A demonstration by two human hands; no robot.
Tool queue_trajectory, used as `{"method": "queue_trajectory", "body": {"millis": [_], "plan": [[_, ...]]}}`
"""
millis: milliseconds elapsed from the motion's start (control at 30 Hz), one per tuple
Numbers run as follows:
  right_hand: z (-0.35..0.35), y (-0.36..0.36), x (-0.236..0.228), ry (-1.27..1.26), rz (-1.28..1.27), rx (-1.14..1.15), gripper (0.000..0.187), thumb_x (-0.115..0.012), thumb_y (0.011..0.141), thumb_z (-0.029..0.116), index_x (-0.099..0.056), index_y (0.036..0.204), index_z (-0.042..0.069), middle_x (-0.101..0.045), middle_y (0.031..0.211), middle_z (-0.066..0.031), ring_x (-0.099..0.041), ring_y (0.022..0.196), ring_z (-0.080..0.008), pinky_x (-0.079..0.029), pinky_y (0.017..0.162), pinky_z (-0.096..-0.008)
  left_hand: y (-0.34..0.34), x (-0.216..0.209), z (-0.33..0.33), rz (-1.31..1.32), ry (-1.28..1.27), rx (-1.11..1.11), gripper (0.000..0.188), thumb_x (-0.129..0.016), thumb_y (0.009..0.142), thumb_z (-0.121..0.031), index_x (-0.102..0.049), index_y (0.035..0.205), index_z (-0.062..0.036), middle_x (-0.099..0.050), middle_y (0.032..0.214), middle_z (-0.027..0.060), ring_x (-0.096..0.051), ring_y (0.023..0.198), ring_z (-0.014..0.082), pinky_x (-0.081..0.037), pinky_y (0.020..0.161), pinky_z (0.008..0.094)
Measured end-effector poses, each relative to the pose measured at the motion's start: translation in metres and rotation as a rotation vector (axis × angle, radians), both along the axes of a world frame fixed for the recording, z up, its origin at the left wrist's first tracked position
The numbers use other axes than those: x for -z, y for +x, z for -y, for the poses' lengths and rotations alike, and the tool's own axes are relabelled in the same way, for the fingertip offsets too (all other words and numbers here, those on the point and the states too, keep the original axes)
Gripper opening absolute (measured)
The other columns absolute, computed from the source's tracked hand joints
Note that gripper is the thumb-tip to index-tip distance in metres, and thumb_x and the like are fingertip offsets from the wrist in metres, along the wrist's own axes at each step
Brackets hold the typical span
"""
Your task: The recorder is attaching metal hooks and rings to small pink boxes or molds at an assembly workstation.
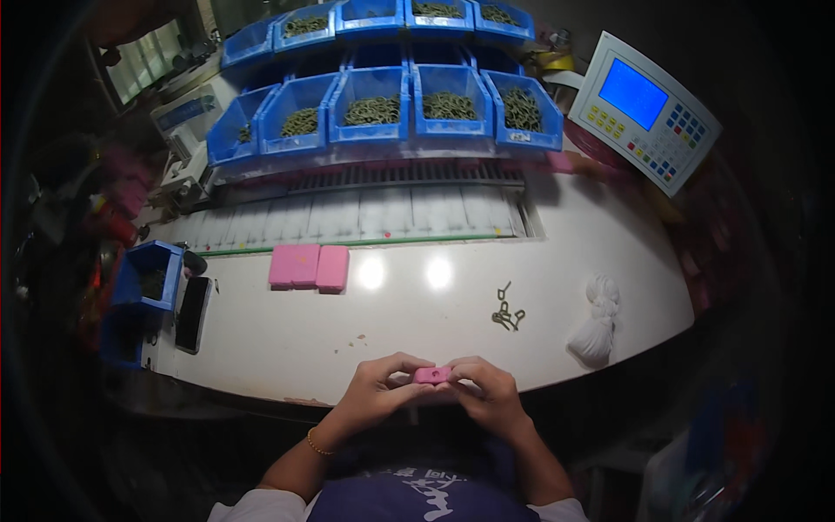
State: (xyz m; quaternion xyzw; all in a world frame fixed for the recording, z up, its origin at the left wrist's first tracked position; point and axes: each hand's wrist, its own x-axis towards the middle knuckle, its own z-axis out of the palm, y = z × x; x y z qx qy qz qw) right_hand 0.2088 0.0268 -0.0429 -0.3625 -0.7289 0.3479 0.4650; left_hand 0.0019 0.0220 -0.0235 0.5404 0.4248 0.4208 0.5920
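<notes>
A small pink block (431, 375) with a dark hole in its near face is held between my two hands at the table's front edge. My left hand (383, 384) pinches its left end between thumb and fingers. On the other end, my right hand (487, 390) grips it the same way. Beyond my right hand lies a loose heap of small olive-brown looped pieces (507, 317). Pink blocks (304, 265) of a similar colour sit side by side at the far edge of the white tabletop (409, 326).
Blue bins (369, 104) with olive-brown pieces stand in rows at the back. A control panel (645, 113) with a blue screen rises at the right, above a bundled white cloth (597, 322). At left are a phone (193, 315) and a blue bin (152, 274). Crumbs (351, 343) dot the table.
</notes>
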Motion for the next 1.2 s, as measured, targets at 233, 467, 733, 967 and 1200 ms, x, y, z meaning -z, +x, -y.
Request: {"method": "queue_trajectory", "body": {"millis": [233, 467, 733, 967, 1200], "plan": [[-0.002, -0.015, 0.013, -0.122, -0.071, 0.01, 0.014, -0.072, 0.086, 0.005, -0.062, 0.093, 0.001, -0.068, 0.093, -0.0109, -0.069, 0.078, -0.018, -0.056, 0.066, -0.0276, -0.032, -0.014, 0.006, -0.473, 0.306, -0.341, 0.028, -0.078, 0.076, -0.007, -0.067, 0.101, -0.0003, -0.069, 0.104, 0.0139, -0.069, 0.091, 0.0232, -0.059, 0.073, 0.0318], [-0.001, -0.011, 0.012, -0.08, 0.035, 0.095, 0.009, -0.067, 0.09, 0.011, -0.066, 0.095, 0.003, -0.067, 0.089, -0.0113, -0.066, 0.082, -0.0268, -0.052, 0.073, -0.0339, -0.043, -0.017, 0.013, -1.166, 0.579, -0.298, 0.043, -0.084, 0.063, -0.015, -0.064, 0.098, -0.0026, -0.062, 0.116, 0.0183, -0.057, 0.099, 0.0361, -0.049, 0.088, 0.0436], [-0.004, -0.013, 0.019, 0.124, 0.139, 0.099, 0.007, -0.068, 0.088, 0.01, -0.065, 0.091, 0.004, -0.067, 0.089, -0.0084, -0.065, 0.081, -0.026, -0.053, 0.072, -0.0354, -0.063, -0.029, -0.04, -0.838, 0.216, -0.333, 0.034, -0.079, 0.069, -0.02, -0.064, 0.094, -0.0009, -0.069, 0.087, 0.0149, -0.065, 0.076, 0.024, -0.052, 0.072, 0.0361], [-0.004, -0.015, 0.018, 0.291, 0.244, 0.157, 0.014, -0.074, 0.08, 0.006, -0.064, 0.089, 0.007, -0.067, 0.087, -0.0076, -0.064, 0.076, -0.0245, -0.052, 0.067, -0.0339, -0.128, -0.022, -0.146, -0.845, 0.386, -0.805, 0.034, -0.075, 0.075, -0.026, -0.061, 0.09, 0.0015, -0.068, 0.085, 0.019, -0.067, 0.08, 0.0306, -0.051, 0.074, 0.0381], [-0.004, -0.02, 0.029, 0.309, 0.277, 0.2, 0.015, -0.075, 0.078, 0.005, -0.065, 0.088, 0.007, -0.067, 0.085, -0.0076, -0.063, 0.073, -0.0243, -0.052, 0.065, -0.0342, -0.128, 0.0, -0.198, -1.032, 0.452, -0.846, 0.029, -0.07, 0.075, -0.023, -0.055, 0.087, -0.0012, -0.063, 0.084, 0.0201, -0.061, 0.081, 0.0406, -0.047, 0.075, 0.0497]]}}
